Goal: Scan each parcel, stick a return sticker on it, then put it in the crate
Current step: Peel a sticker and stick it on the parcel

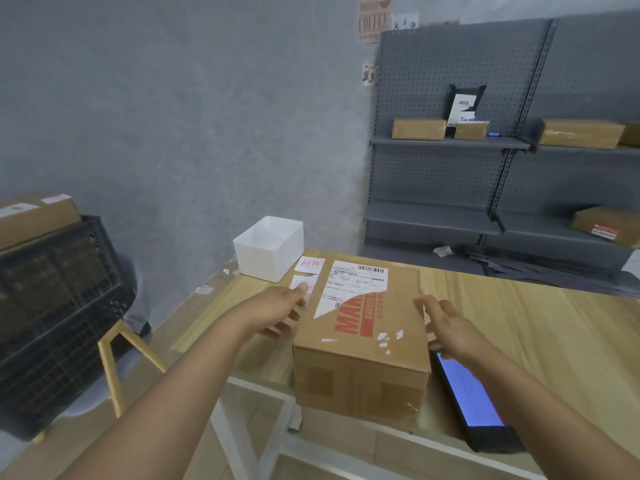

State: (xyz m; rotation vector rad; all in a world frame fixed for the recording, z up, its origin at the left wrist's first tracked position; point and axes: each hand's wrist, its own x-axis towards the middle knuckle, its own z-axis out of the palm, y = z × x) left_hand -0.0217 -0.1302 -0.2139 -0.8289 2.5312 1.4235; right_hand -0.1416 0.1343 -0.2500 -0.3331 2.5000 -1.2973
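A brown cardboard parcel [360,341] with a torn white shipping label and red print is sitting at the near edge of the pale wooden tabletop [540,327], partly overhanging it. The left hand [277,310] is pressing against the parcel's left side, fingers curling around the box edge, and the right hand [450,329] is gripping its right side with the thumb up by the top edge. A black handheld scanner with a lit blue screen [474,396] is lying just beside the parcel on the right, near the same edge. Two white return stickers with red stamps [309,265] are lying near the far left corner, beside a white plastic bin [268,247]. A black slatted plastic crate [52,317] is standing off the tabletop's left edge, a cardboard box resting on top.
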